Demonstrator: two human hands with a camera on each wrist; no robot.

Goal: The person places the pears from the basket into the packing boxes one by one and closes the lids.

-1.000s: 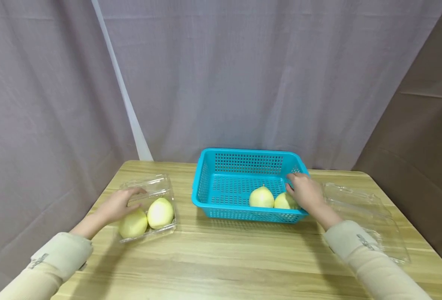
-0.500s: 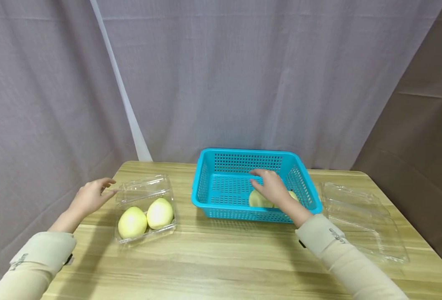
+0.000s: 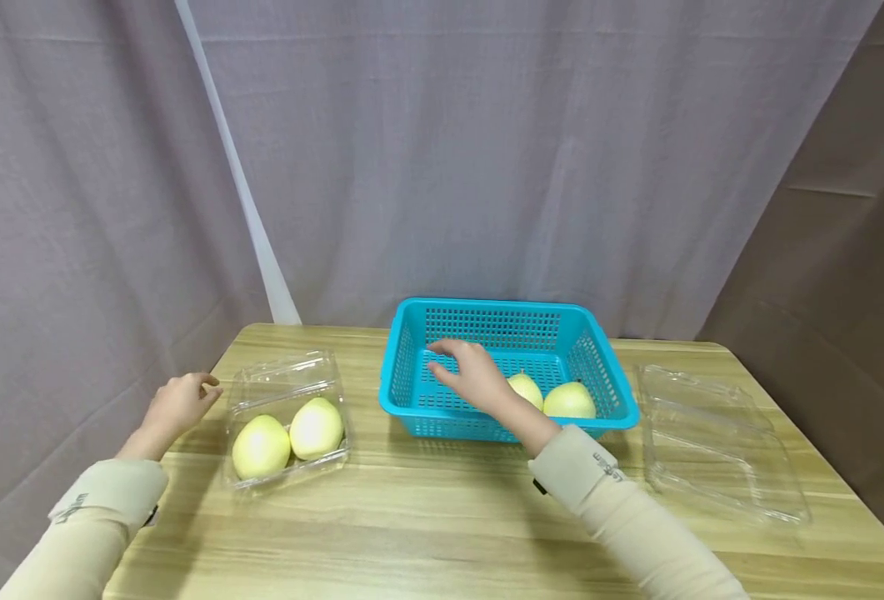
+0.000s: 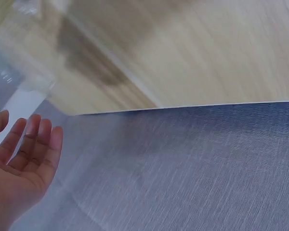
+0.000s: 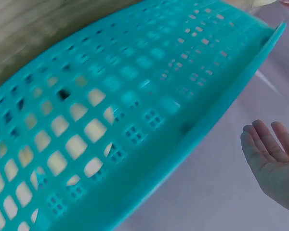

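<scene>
My left hand hovers just left of a transparent plastic fruit box, holding nothing, its fingers loosely bent. Two pale yellow pears, a left pear and a right pear, sit side by side in that box. Over the left half of a blue perforated basket, my right hand reaches with thumb and fingers apart and nothing between them. Two more pears lie in the basket's right part: one pear is partly hidden by my wrist, the other pear shows by the front wall.
A second transparent plastic box lies at the right of the wooden table. Grey curtains hang behind the table and on the left, a brown one on the right. The table edge crosses the left wrist view.
My right hand has come away from the basket's right-hand pear and moved left across the basket. My left hand has withdrawn leftward from the left pear in its box. The pears stay put.
</scene>
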